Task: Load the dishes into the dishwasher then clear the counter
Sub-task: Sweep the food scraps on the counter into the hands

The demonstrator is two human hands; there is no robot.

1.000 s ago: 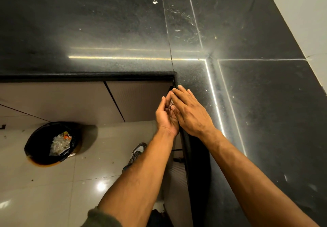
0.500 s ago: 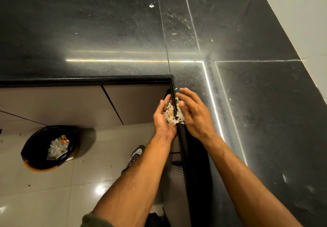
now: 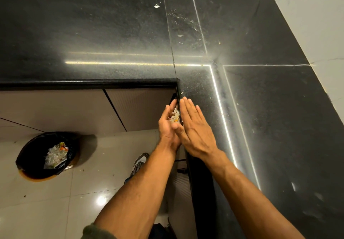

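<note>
At the inner corner of the black stone counter (image 3: 111, 33), my left hand (image 3: 167, 125) is cupped just below the counter's edge with a small heap of white and orange food scraps (image 3: 175, 116) in its palm. My right hand (image 3: 195, 127) lies flat on the counter right beside it, fingers straight and together, its thumb touching the left palm. A few white crumbs (image 3: 157, 6) are scattered over the far counter. No dishes or dishwasher are in view.
A black-lined waste bin (image 3: 48, 156) holding crumpled wrapping and scraps stands on the glossy tiled floor at the lower left. My shoe (image 3: 139, 162) shows below my left forearm. Beige cabinet fronts (image 3: 139, 108) run under the counter. A pale wall (image 3: 316, 24) borders the counter at the right.
My right hand has flattened and its fingers straightened against the counter edge. The scraps sit deeper in my cupped left hand, partly hidden between the two hands.
</note>
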